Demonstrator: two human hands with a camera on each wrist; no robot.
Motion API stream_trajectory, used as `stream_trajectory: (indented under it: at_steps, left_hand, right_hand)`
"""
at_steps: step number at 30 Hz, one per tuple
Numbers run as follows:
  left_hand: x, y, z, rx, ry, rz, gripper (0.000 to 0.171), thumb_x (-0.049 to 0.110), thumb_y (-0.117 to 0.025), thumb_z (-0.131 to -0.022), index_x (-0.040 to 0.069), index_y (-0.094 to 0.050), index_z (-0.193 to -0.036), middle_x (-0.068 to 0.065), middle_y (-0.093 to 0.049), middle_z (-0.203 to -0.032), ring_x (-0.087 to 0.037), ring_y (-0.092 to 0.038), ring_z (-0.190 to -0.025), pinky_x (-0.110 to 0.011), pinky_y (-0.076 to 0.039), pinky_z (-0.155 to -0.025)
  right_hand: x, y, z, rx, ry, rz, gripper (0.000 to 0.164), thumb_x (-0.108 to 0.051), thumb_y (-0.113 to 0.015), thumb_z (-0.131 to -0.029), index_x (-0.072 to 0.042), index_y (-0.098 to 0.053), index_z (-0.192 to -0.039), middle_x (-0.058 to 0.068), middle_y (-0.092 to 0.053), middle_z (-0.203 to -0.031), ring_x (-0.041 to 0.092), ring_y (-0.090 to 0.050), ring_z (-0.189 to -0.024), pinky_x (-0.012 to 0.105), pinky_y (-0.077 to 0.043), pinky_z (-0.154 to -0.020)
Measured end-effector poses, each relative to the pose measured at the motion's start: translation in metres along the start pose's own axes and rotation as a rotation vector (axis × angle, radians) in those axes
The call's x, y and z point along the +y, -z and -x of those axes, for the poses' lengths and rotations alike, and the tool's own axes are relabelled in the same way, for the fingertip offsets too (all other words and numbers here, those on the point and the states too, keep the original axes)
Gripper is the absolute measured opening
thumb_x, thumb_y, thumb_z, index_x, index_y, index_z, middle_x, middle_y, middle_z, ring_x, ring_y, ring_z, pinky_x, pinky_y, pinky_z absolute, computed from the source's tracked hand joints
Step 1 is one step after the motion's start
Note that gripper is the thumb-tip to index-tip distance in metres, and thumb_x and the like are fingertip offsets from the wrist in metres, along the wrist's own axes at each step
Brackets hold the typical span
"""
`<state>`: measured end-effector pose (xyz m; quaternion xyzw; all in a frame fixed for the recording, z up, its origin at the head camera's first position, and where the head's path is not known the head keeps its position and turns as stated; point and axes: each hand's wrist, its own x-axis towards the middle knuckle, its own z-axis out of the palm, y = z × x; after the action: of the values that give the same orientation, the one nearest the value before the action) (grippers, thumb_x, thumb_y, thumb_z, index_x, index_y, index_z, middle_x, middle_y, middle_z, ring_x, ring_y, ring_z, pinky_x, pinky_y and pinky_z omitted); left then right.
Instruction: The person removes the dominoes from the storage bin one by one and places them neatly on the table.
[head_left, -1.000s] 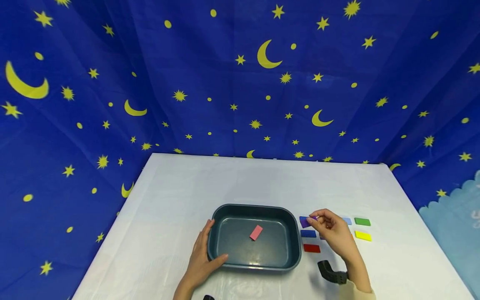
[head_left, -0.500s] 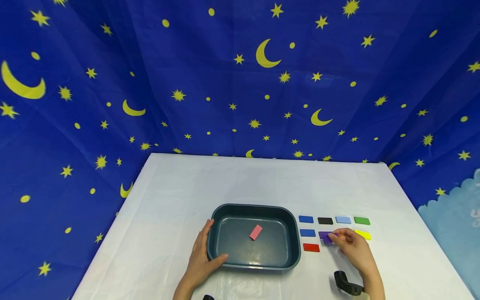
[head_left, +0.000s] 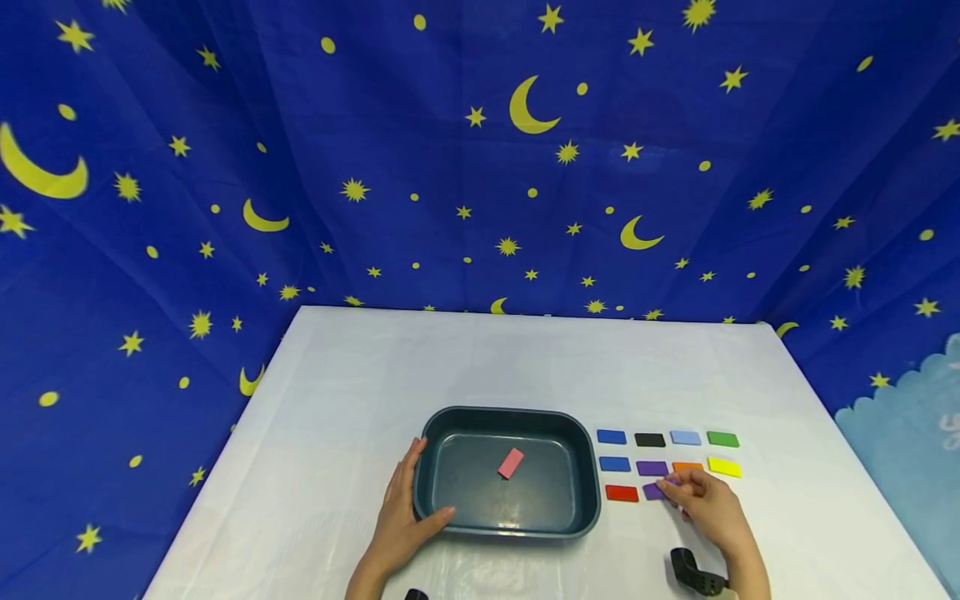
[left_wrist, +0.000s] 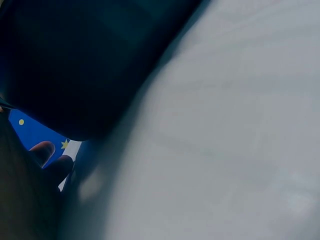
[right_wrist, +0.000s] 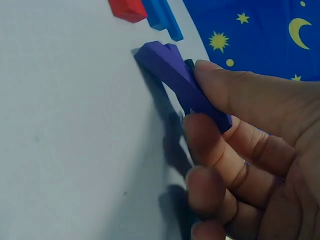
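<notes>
My right hand (head_left: 708, 507) pinches a purple rectangular block (head_left: 653, 492) between thumb and fingertips. In the right wrist view the held purple block (right_wrist: 172, 70) is tilted, its far end low over the table. Right behind it lies another purple block (head_left: 652, 468); a red block (head_left: 622, 493) is to its left. My left hand (head_left: 401, 508) rests against the left side of a dark blue-grey basin (head_left: 517, 533), thumb by the near rim. Inside the basin is a pink block (head_left: 511, 463). The left wrist view shows the dark basin (left_wrist: 90, 65) and a few fingertips.
Right of the basin, blocks lie in rows: two blue blocks (head_left: 611, 437), a black block (head_left: 649, 439), a light blue block (head_left: 686, 437), a green block (head_left: 723, 438), a yellow block (head_left: 724, 467) and a partly covered orange block (head_left: 687, 467). A starry blue cloth (head_left: 450, 167) surrounds the white table (head_left: 360, 367).
My right hand has carried the purple block from above the back-left blue block rightward and toward me, down to the front row beside the red block. My left hand stays at the basin.
</notes>
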<state>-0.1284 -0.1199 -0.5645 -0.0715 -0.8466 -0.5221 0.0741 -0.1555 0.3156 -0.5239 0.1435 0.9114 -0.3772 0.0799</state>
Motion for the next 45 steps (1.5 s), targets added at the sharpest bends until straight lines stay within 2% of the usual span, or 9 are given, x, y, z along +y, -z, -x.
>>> stream_trajectory:
  at_steps: [6, 13, 26, 34, 38, 41, 45]
  left_hand:
    - [0.0, 0.0, 0.0, 0.002, -0.006, 0.004, 0.094, 0.038, -0.076, -0.071, 0.03, -0.025, -0.15, -0.006, -0.022, -0.155, -0.035, -0.022, -0.136, -0.07, -0.023, -0.094]
    - [0.0, 0.001, 0.0, 0.006, -0.001, 0.007, 0.093, 0.038, -0.076, -0.071, 0.03, -0.026, -0.149, -0.006, -0.022, -0.155, -0.038, -0.021, -0.136, -0.07, -0.021, -0.095]
    - [-0.001, 0.001, 0.0, 0.004, -0.013, 0.004, 0.094, 0.038, -0.076, -0.071, 0.032, -0.025, -0.15, -0.007, -0.022, -0.155, -0.035, -0.022, -0.135, -0.07, -0.024, -0.094]
    - [-0.002, -0.001, 0.0, 0.003, -0.009, 0.011, 0.094, 0.038, -0.076, -0.071, 0.032, -0.025, -0.149, -0.005, -0.022, -0.155, -0.035, -0.022, -0.136, -0.07, -0.024, -0.094]
    - [-0.001, 0.0, 0.0, 0.007, -0.017, 0.01, 0.094, 0.038, -0.076, -0.071, 0.031, -0.025, -0.15, -0.005, -0.022, -0.155, -0.035, -0.022, -0.135, -0.07, -0.024, -0.093]
    - [-0.001, 0.0, 0.0, 0.01, -0.018, 0.009, 0.094, 0.038, -0.076, -0.071, 0.031, -0.025, -0.15, -0.005, -0.023, -0.155, -0.034, -0.022, -0.135, -0.07, -0.024, -0.093]
    - [-0.001, 0.0, 0.0, 0.007, -0.018, 0.015, 0.094, 0.037, -0.076, -0.071, 0.031, -0.025, -0.15, -0.006, -0.023, -0.155, -0.035, -0.022, -0.135, -0.07, -0.024, -0.093]
  right_hand:
    - [-0.002, 0.002, 0.001, 0.019, -0.05, 0.081, 0.046, -0.043, -0.074, -0.079, 0.0, -0.061, -0.089, 0.0, -0.054, -0.063, 0.019, -0.047, -0.063, 0.032, -0.032, -0.058]
    - [-0.002, 0.001, 0.0, 0.035, -0.094, 0.099, 0.049, -0.043, -0.077, -0.077, -0.001, -0.056, -0.088, 0.003, -0.052, -0.065, 0.021, -0.046, -0.066, 0.034, -0.031, -0.06]
    - [0.0, 0.0, 0.002, 0.052, -0.054, 0.136, 0.051, -0.046, -0.074, -0.079, 0.0, -0.056, -0.091, 0.003, -0.047, -0.066, 0.02, -0.044, -0.064, 0.034, -0.03, -0.059]
    - [-0.002, 0.007, 0.001, 0.027, -0.054, 0.194, 0.057, -0.049, -0.067, -0.084, 0.004, -0.057, -0.1, 0.004, -0.053, -0.07, 0.021, -0.046, -0.066, 0.033, -0.033, -0.059]
    - [-0.014, 0.017, 0.001, 0.038, 0.01, 0.261, 0.049, -0.044, -0.066, -0.087, 0.003, -0.059, -0.1, 0.006, -0.058, -0.074, 0.022, -0.048, -0.066, 0.033, -0.035, -0.057]
    - [-0.033, 0.022, -0.002, 0.067, 0.118, 0.295, 0.042, -0.039, -0.066, -0.088, 0.001, -0.061, -0.099, 0.006, -0.059, -0.075, 0.021, -0.05, -0.064, 0.033, -0.038, -0.055]
    - [-0.065, 0.02, -0.012, 0.04, 0.299, 0.29, 0.032, -0.033, -0.067, -0.089, -0.003, -0.062, -0.097, 0.002, -0.058, -0.071, 0.017, -0.05, -0.061, 0.033, -0.04, -0.054]
